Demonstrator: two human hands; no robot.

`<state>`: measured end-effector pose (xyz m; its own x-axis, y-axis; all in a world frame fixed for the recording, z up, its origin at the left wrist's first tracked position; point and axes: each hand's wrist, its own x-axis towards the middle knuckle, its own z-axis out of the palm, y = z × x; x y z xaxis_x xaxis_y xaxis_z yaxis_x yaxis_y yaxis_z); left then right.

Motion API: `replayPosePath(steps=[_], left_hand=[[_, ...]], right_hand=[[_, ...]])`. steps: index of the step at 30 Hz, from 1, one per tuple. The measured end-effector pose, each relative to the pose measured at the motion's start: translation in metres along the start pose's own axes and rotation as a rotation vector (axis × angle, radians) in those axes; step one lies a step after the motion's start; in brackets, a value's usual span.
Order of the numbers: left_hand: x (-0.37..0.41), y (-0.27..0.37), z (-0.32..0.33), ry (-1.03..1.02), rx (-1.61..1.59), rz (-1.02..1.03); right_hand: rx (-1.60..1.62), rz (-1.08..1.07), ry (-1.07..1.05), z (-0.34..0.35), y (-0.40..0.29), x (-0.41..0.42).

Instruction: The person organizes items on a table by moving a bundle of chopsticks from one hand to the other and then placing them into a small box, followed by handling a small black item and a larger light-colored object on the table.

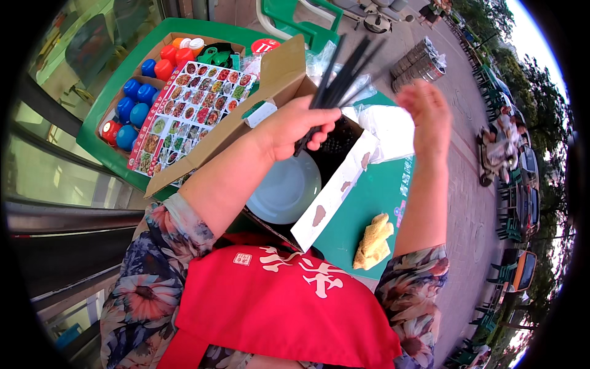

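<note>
My left hand (299, 122) grips a bundle of black chopsticks (343, 76), which fan out upward above an open cardboard box (318, 203). Inside the box lies a pale round plate (288, 189). More dark sticks, seen end-on, fill the far part of the box (341, 138), partly hidden by my hand. My right hand (426, 117) is raised to the right of the box, apart from the bundle. It is motion-blurred, so its fingers are hard to make out and nothing in them is discernible. Below it, a crumpled yellow cloth (374, 242) rests on the green table (352, 221).
A picture menu sheet (193, 101) lies at the left, over a carton of red and blue plastic cups (131, 108). White plastic wrapping (389, 131) lies beyond the box. A green chair (304, 23) stands behind the table, and metal kegs (417, 64) stand on the pavement.
</note>
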<state>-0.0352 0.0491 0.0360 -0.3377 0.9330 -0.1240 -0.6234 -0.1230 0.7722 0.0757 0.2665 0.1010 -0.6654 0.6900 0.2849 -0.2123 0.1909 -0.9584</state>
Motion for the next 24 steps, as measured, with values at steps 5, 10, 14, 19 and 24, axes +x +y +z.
replayPosePath(steps=[5,10,14,19,24], left_hand=[[0.003,0.001,-0.004,0.119,-0.041,0.110],[0.000,-0.001,-0.011,0.108,-0.090,0.091],[0.001,0.001,-0.010,0.108,-0.100,0.087],[0.001,-0.001,-0.010,0.112,-0.127,0.094],[0.003,-0.002,-0.010,0.104,-0.132,0.089]], right_hand=[[-0.918,-0.068,-0.429,0.016,0.061,-0.051],[-1.312,-0.406,-0.338,0.019,0.066,-0.064],[-1.514,-0.191,-0.352,0.023,0.063,-0.062],[-1.437,0.002,-0.417,0.015,0.083,-0.052],[-1.198,0.087,-0.407,0.008,0.097,-0.045]])
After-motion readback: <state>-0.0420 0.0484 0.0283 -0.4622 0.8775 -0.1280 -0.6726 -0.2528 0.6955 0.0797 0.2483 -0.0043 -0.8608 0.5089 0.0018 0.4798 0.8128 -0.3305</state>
